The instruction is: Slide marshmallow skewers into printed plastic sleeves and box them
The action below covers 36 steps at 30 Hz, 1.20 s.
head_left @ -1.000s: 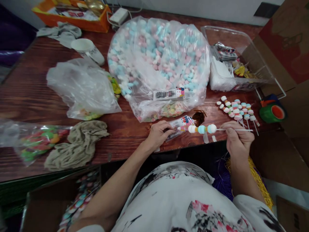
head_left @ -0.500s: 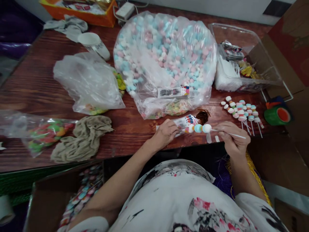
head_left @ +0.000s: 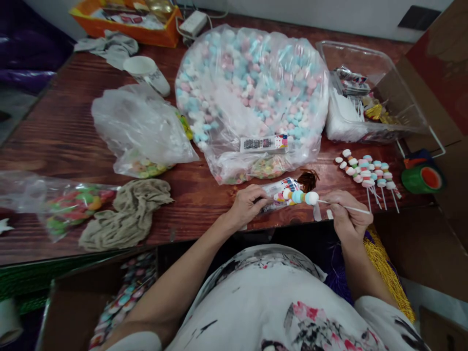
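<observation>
My right hand (head_left: 349, 214) is closed, pinching the white stick (head_left: 356, 210) of a marshmallow skewer (head_left: 298, 196). The skewer points left, with white, blue and orange-yellow pieces in a row. My left hand (head_left: 248, 204) pinches the open-end side of a clear printed wrapper bag (head_left: 280, 186). The skewer's far tip lies at the wrapper beside my left fingers; I cannot tell how far inside it is. A brown twist-tie bundle (head_left: 309, 180) lies just beyond the wrapper. Several finished-looking marshmallow skewers (head_left: 367, 170) rest to the right of my right hand.
A large bag of marshmallows (head_left: 252, 87) lies behind my hands, with a clear plastic bin (head_left: 376, 131) at its right. Green tape (head_left: 417, 179) sits at the right edge. Leftward are a plastic bag (head_left: 139, 126), a mug (head_left: 146, 73), a crumpled cloth (head_left: 127, 214) and bagged gummies (head_left: 78, 204).
The marshmallow skewer has shifted slightly left toward my left hand, and my right hand has moved a little left with it. The whole view has tilted slightly.
</observation>
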{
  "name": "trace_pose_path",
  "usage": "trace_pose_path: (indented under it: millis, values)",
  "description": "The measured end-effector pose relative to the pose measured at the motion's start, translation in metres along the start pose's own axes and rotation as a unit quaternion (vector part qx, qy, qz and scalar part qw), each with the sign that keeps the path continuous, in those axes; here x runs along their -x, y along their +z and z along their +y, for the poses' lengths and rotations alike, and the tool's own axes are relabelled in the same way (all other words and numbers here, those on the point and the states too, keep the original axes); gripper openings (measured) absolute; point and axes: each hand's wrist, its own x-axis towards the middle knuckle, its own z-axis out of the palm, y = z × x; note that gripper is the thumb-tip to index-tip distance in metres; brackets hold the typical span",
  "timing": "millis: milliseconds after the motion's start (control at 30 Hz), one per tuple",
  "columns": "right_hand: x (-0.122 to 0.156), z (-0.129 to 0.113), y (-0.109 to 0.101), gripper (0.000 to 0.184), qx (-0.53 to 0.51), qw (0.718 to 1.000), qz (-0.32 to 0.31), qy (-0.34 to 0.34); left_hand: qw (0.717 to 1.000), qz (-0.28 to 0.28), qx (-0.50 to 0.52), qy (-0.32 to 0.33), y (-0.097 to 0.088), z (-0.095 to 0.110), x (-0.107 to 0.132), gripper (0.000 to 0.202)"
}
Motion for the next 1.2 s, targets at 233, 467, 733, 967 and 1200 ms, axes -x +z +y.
trace_pose_path:
  millis: [233,467,733,967,1200]
  values:
    - [0.000,0.001,-0.003,0.011,-0.059,0.980,0.192,0.003,0.996,0.017,0.017,-0.085,-0.001,-0.004,-0.002,0.022]
    - [0.007,0.005,-0.002,0.010,-0.101,0.973,0.206,0.016,0.994,0.017,0.033,-0.106,-0.002,0.002,-0.005,0.020]
    - [0.013,0.017,0.002,0.012,-0.101,0.982,0.159,0.028,0.994,0.012,0.032,-0.105,-0.003,0.004,-0.005,0.021]
    - [0.019,0.021,0.004,0.011,-0.074,0.989,0.115,0.057,0.996,0.007,0.020,-0.081,-0.002,0.002,-0.003,0.016]
    - [0.016,0.025,-0.001,0.008,-0.065,0.983,0.115,0.129,1.000,-0.013,-0.017,0.011,-0.001,0.000,-0.001,0.013]
